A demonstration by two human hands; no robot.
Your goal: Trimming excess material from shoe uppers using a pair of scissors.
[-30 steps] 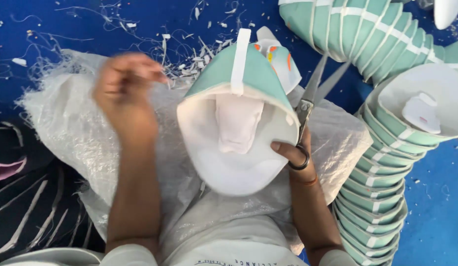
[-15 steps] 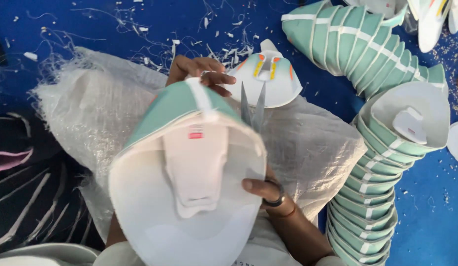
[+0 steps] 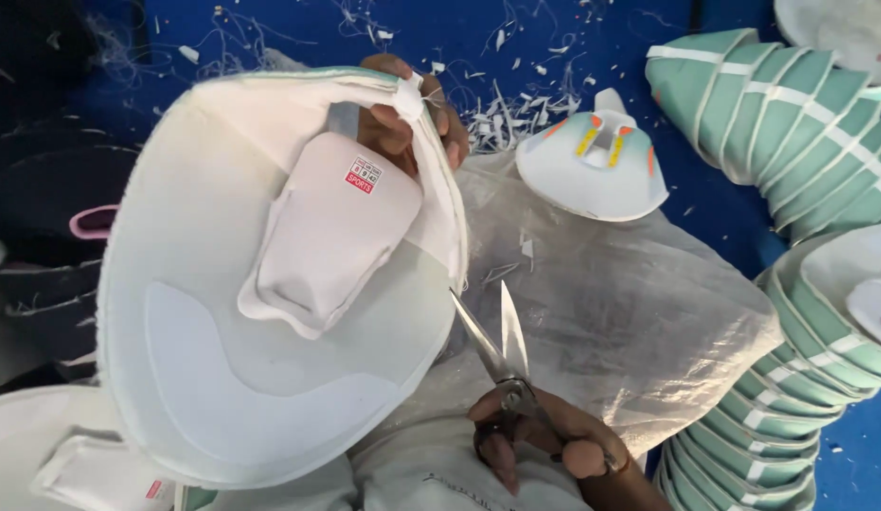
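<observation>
Since half a second ago, the white shoe upper (image 3: 270,312) has swung closer and now fills the left half of the frame, its inner side and padded tongue (image 3: 327,232) facing up. At top centre the left hand (image 3: 407,123) pinches the upper's rim, fingers closed on the fabric. Low and right of centre, the right hand (image 3: 544,440) grips the scissors (image 3: 492,345) by the handles; the blades stand parted, pointing up and left, their tips at the upper's right edge. That edge runs from the left hand down toward the blades, so the right hand is the nearer to it. A stack of green uppers (image 3: 791,189) curves down the right side.
</observation>
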